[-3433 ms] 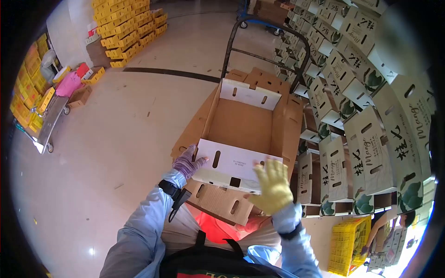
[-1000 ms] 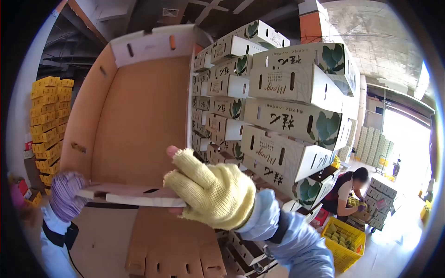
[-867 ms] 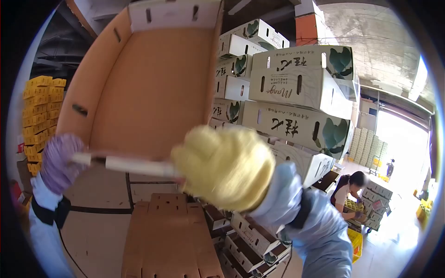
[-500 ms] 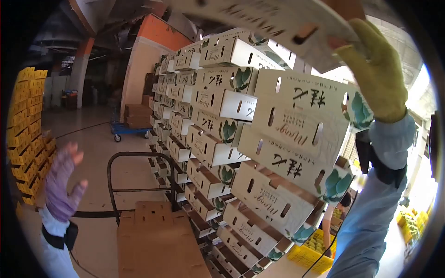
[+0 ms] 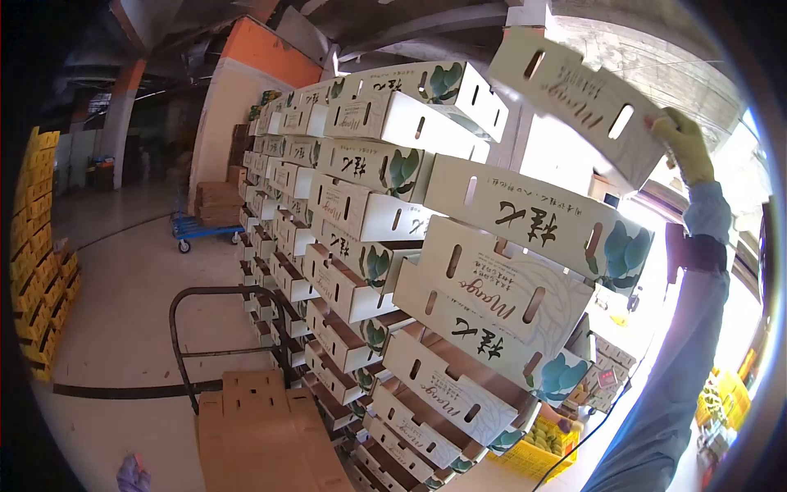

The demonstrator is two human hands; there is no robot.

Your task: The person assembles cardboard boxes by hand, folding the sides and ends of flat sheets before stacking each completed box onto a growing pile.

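Observation:
My right hand [image 5: 687, 148], in a yellow-green glove, grips the end of a white mango box [image 5: 566, 102] raised high at the upper right. The box is tilted, its left end higher, with oval slots and "Mango" lettering showing; it hangs apart from the stack below. Under it stands a tall stack of similar mango boxes [image 5: 525, 287], staggered and printed with green mangoes and dark characters. Low at the left edge of view, my left hand [image 5: 134, 476] in a purple glove is partly cut off; its visible fingertips look apart and touch nothing.
A cart with a black handle [image 5: 174, 328] carries flat brown cardboard [image 5: 262, 435]. Yellow crates [image 5: 37, 246] are piled at far left. A blue trolley [image 5: 193, 225] holds brown boxes. A yellow crate of mangoes [image 5: 537, 447] sits behind the stack, near a cable [image 5: 602, 414].
The held mango box has swung away from close overhead toward the back right, gripped by my right hand. My left hand has dropped to the bottom edge. The view has shifted slightly.

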